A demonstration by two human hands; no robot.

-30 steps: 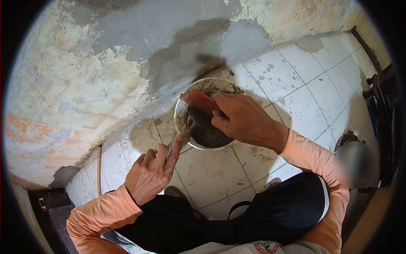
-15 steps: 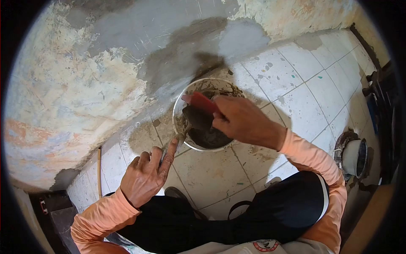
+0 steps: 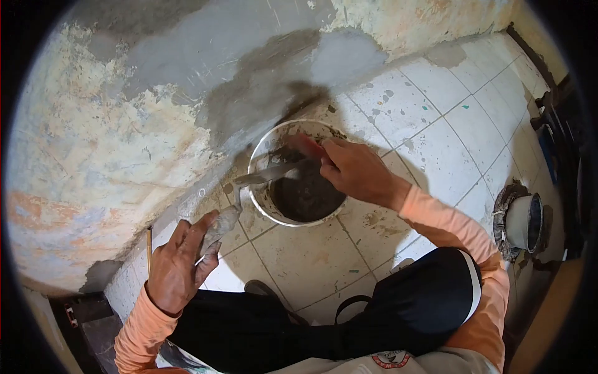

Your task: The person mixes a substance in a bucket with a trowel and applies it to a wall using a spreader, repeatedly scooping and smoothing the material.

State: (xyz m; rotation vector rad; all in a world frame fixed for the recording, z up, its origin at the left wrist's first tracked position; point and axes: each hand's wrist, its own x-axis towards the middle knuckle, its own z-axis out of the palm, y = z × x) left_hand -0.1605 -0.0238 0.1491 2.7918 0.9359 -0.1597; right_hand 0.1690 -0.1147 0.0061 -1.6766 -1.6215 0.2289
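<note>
A round white-rimmed bucket (image 3: 250, 176) stands on the floor with wet grey mortar (image 3: 306, 194) inside. My left hand (image 3: 176, 265), lower left of it, is closed around the mortar-caked handle of a pointing trowel (image 3: 268, 175). The trowel's bent neck leads to a blade that reaches over the bucket's left rim. Above the bucket's right side, my right hand (image 3: 363, 173) grips a red-handled plastering trowel (image 3: 305, 145). The two blades come together over the mortar, and the red-handled one is mostly hidden and blurred.
A wall (image 3: 112, 156) with peeling paint and grey mortar patches rises behind the bucket. White tiles (image 3: 436, 143), splattered with mortar, cover the floor. At the right lies a tipped pale bucket (image 3: 518, 223) near dark items. A thin stick (image 3: 149, 249) leans at the left.
My left hand has drawn back down and left, its index finger now curled round the handle. The pointing trowel's blade has come into view across the rim. My right hand has shifted slightly left.
</note>
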